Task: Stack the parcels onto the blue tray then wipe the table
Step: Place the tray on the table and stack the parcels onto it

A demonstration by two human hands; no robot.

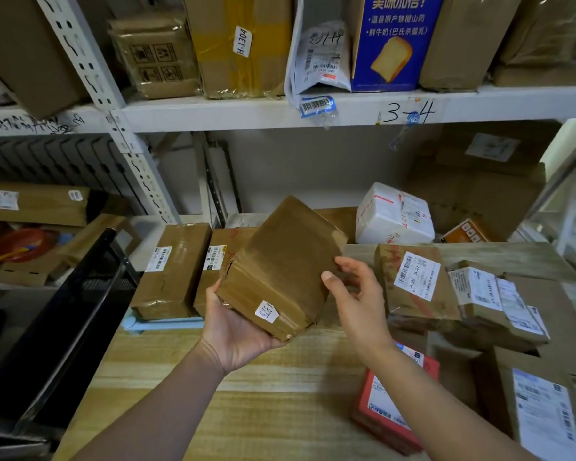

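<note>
A brown taped parcel (280, 264) with a small white label is tilted in the air above the wooden table (246, 377). My left hand (236, 331) cups it from below at its near left corner. My right hand (353, 294) touches its right edge with thumb and fingertips, fingers spread. Behind it, two brown parcels (172, 271) stand side by side on the blue tray (160, 324), whose light blue rim shows at their base. More parcels (416, 284) lie on the table to the right, among them a red one (393, 410) under my right forearm.
A white metal shelf (280, 108) full of boxes runs overhead. A white foam box (393, 214) stands behind the table at right. A black wire cart (64, 327) is on the left beside the table. Several labelled parcels (499, 301) crowd the table's right side.
</note>
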